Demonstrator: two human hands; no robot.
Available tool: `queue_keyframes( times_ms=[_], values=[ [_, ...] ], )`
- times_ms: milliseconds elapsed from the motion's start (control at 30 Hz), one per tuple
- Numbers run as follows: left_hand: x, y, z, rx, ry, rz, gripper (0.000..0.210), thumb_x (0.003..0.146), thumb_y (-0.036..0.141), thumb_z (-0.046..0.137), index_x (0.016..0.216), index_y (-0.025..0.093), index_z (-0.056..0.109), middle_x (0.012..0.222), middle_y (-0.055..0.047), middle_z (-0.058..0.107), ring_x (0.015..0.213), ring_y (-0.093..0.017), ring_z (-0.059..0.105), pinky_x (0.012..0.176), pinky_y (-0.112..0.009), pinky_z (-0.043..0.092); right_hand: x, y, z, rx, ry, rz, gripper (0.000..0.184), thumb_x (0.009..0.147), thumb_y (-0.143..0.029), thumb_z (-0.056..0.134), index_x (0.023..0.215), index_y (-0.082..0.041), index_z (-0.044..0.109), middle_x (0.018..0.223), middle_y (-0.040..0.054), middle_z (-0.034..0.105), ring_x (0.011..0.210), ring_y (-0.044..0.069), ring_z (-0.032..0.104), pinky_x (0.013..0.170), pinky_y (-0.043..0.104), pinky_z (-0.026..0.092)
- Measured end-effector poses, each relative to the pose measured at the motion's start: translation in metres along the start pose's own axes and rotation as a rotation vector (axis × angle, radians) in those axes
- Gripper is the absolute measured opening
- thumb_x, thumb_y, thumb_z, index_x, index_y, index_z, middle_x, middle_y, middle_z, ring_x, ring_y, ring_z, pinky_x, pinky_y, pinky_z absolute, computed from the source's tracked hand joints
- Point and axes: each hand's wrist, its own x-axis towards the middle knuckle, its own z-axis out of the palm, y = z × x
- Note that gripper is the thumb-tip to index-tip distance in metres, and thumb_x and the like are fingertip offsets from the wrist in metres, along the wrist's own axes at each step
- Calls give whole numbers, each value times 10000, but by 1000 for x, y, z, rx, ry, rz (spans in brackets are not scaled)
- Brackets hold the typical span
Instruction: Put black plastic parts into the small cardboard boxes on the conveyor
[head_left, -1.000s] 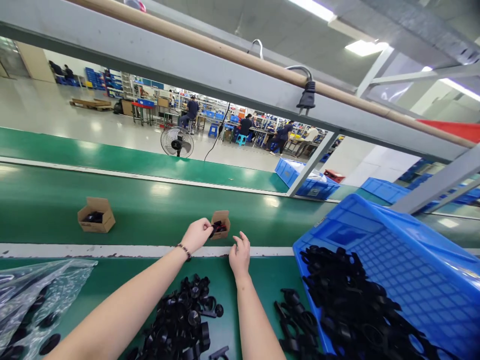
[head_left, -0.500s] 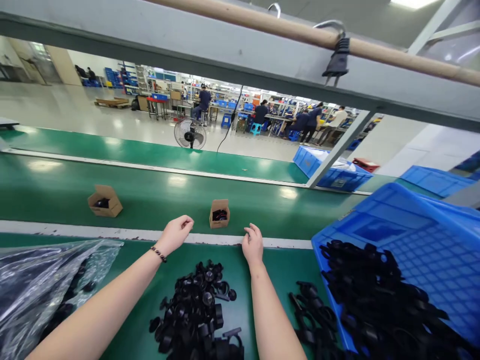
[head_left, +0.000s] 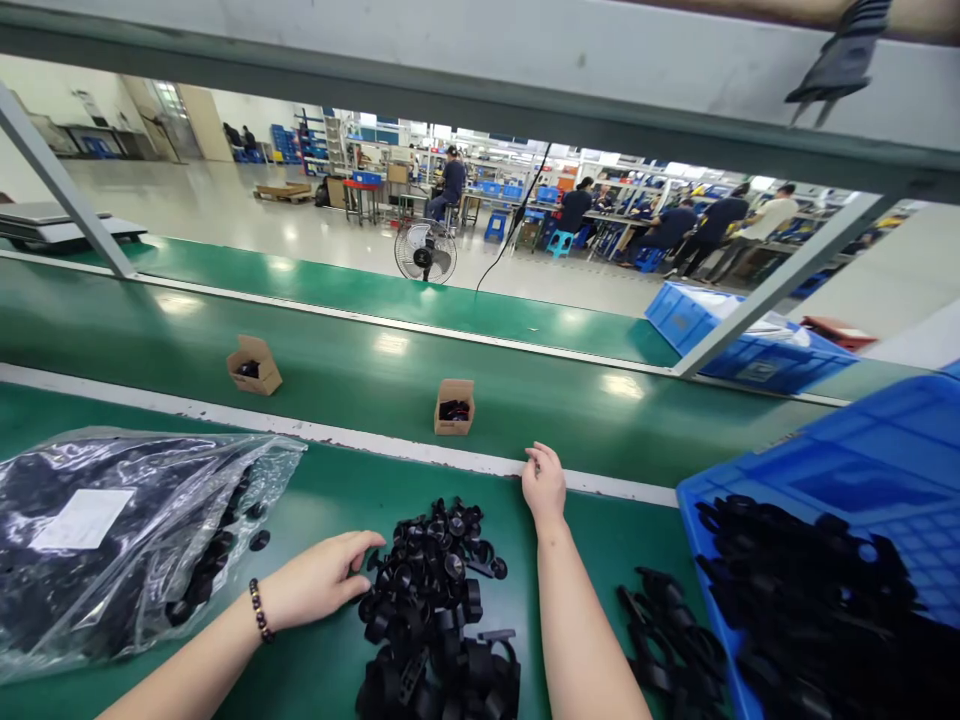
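A heap of black plastic parts (head_left: 427, 610) lies on the green tabletop (head_left: 330, 490), running from its near edge toward the middle; right of it, near the same edge, is a smaller group of black ring-shaped parts (head_left: 667, 640), just beside a blue plastic crate (head_left: 814, 455) that stands at the tabletop's right end, loaded with more black parts; toward the left end lies a clear plastic bag (head_left: 172, 490) of black pieces with a white label (head_left: 82, 518). The left hand (head_left: 322, 580), a beaded bracelet (head_left: 260, 610) at its wrist, is at the heap's left side, thumb and fingers spread apart with nothing visible between them; whether the fingertips touch the parts I cannot tell. The right hand (head_left: 545, 485) is at the tabletop's far edge, over the white strip (head_left: 442, 456), fingers loosely curled; whether they hold anything I cannot tell. Beyond that edge, on the green belt (head_left: 345, 375), stand two open cardboard boxes (head_left: 454, 417) with dark items inside, well apart; farther off are a black fan (head_left: 425, 250) and several seated or standing workers (head_left: 450, 185).
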Motion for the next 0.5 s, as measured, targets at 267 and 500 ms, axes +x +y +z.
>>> queue_keyframes(
  times_ms=[267,500],
  values=[
    [-5,1,6,123,9,-9,185,668,192,410,820,224,510,763,-10,525,671,-159,486,591,-248,358,0,5,1,0,-21,4,280,745,-154,359,872,-153,608,1061,113,537,954,191,516,824,331,428],
    [-12,-3,22,198,87,21,155,768,222,332,740,224,485,786,-29,532,691,-171,500,634,-277,364,-5,-1,-1,-27,-35,-14,287,756,-142,356,894,-168,606,1051,95,546,968,183,508,842,321,419]
  ],
)
